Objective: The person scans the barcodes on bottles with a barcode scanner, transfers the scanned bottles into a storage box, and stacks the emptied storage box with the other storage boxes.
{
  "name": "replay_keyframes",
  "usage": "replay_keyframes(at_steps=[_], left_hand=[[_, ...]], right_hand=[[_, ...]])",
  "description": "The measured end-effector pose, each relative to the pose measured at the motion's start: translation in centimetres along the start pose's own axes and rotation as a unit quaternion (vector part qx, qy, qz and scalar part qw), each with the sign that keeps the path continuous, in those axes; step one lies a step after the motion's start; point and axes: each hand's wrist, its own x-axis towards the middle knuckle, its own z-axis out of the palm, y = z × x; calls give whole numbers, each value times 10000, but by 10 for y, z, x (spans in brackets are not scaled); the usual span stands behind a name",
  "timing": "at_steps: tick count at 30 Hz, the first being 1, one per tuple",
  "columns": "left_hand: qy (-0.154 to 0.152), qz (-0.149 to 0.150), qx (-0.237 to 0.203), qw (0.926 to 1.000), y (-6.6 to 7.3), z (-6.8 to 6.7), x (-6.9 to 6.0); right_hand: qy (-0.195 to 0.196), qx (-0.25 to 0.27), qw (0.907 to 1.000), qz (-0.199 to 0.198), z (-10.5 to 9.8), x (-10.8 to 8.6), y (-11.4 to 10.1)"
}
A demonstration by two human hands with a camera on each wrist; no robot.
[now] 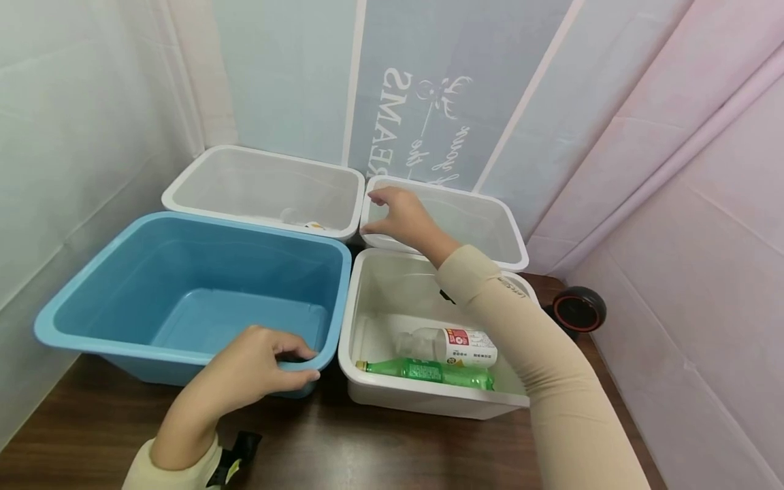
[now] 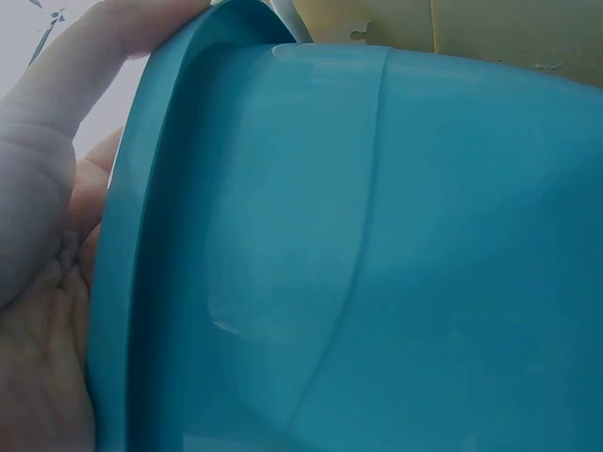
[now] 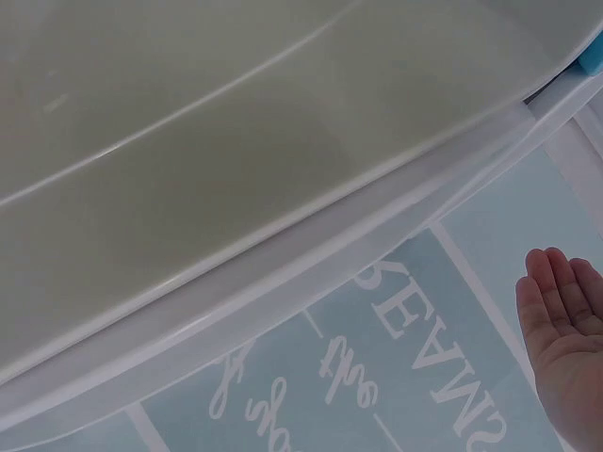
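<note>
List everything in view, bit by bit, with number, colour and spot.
Blue bin: 1, blue, front left
Front-right bin: 1, off-white, front right
Back-left bin: 1, white, back left
Back-right bin: 1, white, back right
Green bottle: 1, green, inside front-right bin
Clear bottle: 1, clear with white-and-red label, behind green one
Dark object: 1, black, inside front-right bin, unclear
Small contents: count unclear, white and orange, inside back-left bin
Round object: 1, black with red ring, far right
Table: 1, brown, underneath
Hangings: count unclear, blue, white and pink, around
Sleeves: 2, cream, both arms
Left hand: 1, bare, gripping blue rim
Right hand: 1, bare, by back-right bin
</note>
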Motion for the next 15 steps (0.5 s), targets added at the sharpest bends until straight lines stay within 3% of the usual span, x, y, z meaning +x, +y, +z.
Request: replay_keyframes(at_steps=[15], left_hand=[[22, 32, -8, 10000, 1, 0, 0]], right_hand=[[-160, -142, 9997, -145, -9, -29, 6]])
